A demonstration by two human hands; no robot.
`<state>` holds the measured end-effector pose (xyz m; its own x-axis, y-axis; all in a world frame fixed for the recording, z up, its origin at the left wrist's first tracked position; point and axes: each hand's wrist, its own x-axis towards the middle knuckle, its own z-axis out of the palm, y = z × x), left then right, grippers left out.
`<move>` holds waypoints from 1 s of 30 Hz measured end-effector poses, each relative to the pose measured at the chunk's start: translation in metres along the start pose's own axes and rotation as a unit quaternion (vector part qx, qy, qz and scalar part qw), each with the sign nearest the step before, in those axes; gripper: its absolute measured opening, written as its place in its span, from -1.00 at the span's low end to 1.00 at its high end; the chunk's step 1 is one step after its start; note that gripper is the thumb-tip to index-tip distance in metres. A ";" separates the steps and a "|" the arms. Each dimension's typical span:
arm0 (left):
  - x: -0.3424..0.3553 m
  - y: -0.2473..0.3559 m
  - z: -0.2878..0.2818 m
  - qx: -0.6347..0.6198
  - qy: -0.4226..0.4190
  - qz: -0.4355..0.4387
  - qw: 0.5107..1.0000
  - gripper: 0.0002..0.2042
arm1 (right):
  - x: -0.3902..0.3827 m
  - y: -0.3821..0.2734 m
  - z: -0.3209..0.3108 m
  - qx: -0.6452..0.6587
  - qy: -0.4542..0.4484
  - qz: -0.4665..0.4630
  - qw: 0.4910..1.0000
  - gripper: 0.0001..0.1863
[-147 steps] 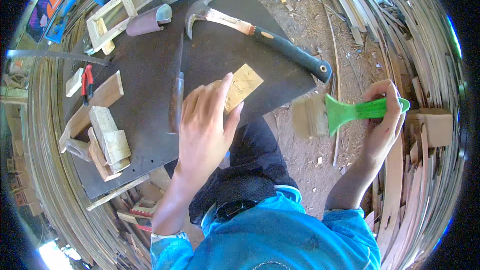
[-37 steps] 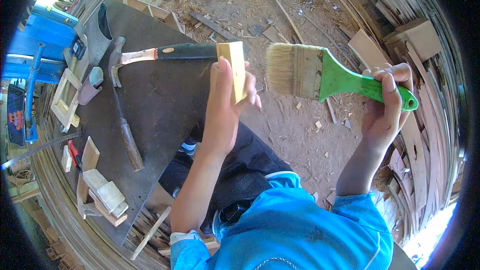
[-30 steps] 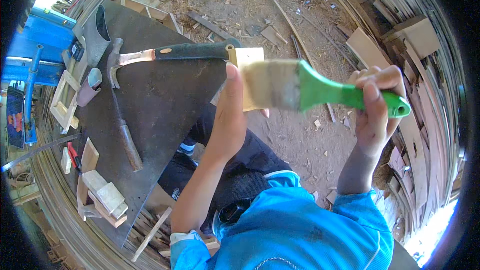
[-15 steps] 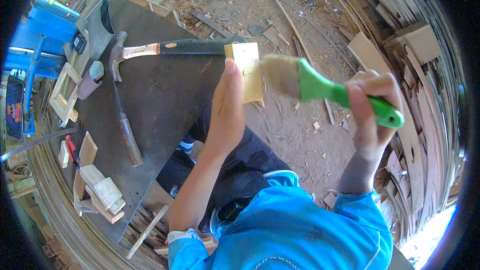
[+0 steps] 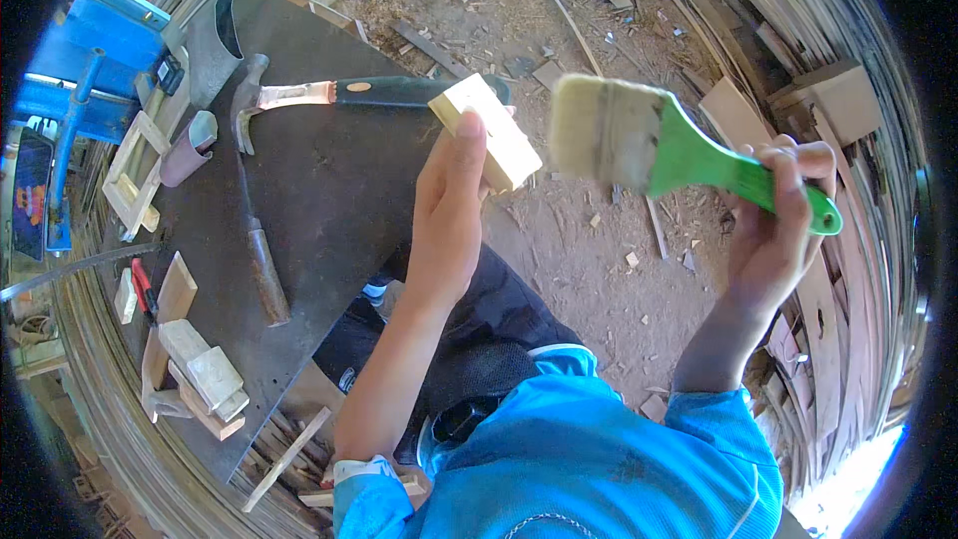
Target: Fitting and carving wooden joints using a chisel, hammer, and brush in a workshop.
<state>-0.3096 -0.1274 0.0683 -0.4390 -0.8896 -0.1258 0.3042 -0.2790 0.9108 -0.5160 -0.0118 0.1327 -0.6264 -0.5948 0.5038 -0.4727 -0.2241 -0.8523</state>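
My left hand (image 5: pixel 452 202) is closed around a small pale wooden block (image 5: pixel 496 136), thumb lying along its upper face, held up past the table's right edge. The block is tilted, and its underside is hidden by my fingers. In my right hand (image 5: pixel 776 202) is a wide paintbrush with a green handle (image 5: pixel 711 158) and pale bristles (image 5: pixel 591 130). The bristles point left toward the block, with a small gap between them. Behind the block, a claw hammer (image 5: pixel 384 92) lies on the dark table, its grip end partly covered.
On the dark table (image 5: pixel 329 175) lie a wooden-handled tool (image 5: pixel 265 269), several wood blocks (image 5: pixel 208 369), a red-handled tool (image 5: pixel 143 287) and rolled sandpaper-like sheets (image 5: pixel 190 152). Blue machinery (image 5: pixel 85 70) stands at the left. Stacked boards (image 5: pixel 843 105) line the right; scraps litter the floor (image 5: pixel 589 250).
The paintbrush has drawn back to the right, away from the block. My left hand has turned the block so that it now slants down to the right.
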 end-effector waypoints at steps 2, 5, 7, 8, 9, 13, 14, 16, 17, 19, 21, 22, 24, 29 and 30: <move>-0.002 -0.001 0.000 0.029 0.013 0.035 0.999 -0.47 | 0.002 -0.006 -0.001 0.257 -0.048 0.032 0.965 -0.84; -0.002 0.006 0.005 0.014 -0.007 0.029 0.999 -0.49 | -0.002 -0.001 0.003 0.089 -0.079 0.022 0.993 -0.81; 0.000 0.007 0.002 0.052 -0.018 0.032 0.998 -0.46 | -0.003 -0.003 0.004 -0.067 -0.094 0.000 0.993 -0.84; -0.001 0.008 0.000 0.089 -0.024 0.035 0.995 -0.42 | -0.002 -0.001 0.001 -0.065 -0.097 -0.002 0.993 -0.84; -0.001 0.006 -0.004 0.089 -0.021 0.037 0.995 -0.42 | 0.000 0.003 -0.006 0.038 -0.070 0.012 0.997 -0.89; 0.002 0.004 -0.003 0.022 -0.006 0.017 1.000 -0.47 | -0.001 -0.004 0.000 0.067 -0.109 0.017 0.992 -0.91; 0.000 0.006 -0.001 -0.014 0.016 -0.007 1.000 -0.48 | -0.003 -0.008 0.005 0.032 -0.144 0.013 0.989 -0.90; 0.000 0.005 0.000 -0.028 0.020 0.001 0.999 -0.50 | -0.004 -0.007 0.010 -0.075 -0.113 -0.039 0.990 -0.89; 0.000 0.005 0.001 -0.044 0.024 0.009 0.999 -0.52 | -0.004 -0.007 0.006 -0.030 -0.067 0.000 0.997 -0.89; 0.000 0.009 0.001 -0.035 0.026 0.005 0.999 -0.54 | 0.000 -0.001 -0.006 0.082 -0.024 0.012 0.996 -0.88; 0.001 0.008 0.000 -0.023 0.024 -0.001 0.999 -0.56 | -0.003 0.003 0.000 0.076 -0.044 -0.001 0.996 -0.88; 0.001 0.006 0.000 -0.035 0.032 0.003 0.999 -0.55 | -0.005 0.003 0.004 0.069 -0.066 -0.014 0.995 -0.88; 0.001 0.006 -0.001 -0.046 0.040 0.006 0.998 -0.54 | -0.007 0.000 0.009 -0.035 -0.080 -0.008 0.996 -0.88; 0.005 0.006 0.000 -0.074 0.061 -0.004 0.995 -0.55 | -0.003 0.008 0.001 0.163 -0.046 -0.020 0.985 -0.90; 0.005 0.006 0.001 -0.075 0.063 -0.003 0.995 -0.55 | -0.005 0.007 0.005 0.158 -0.088 -0.040 0.983 -0.90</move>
<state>-0.3107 -0.1335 0.0739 -0.3346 -0.9236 -0.1870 0.4293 -0.3260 0.8423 -0.5132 -0.0141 0.1236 -0.4655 -0.6836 0.5622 -0.2828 -0.4870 -0.8264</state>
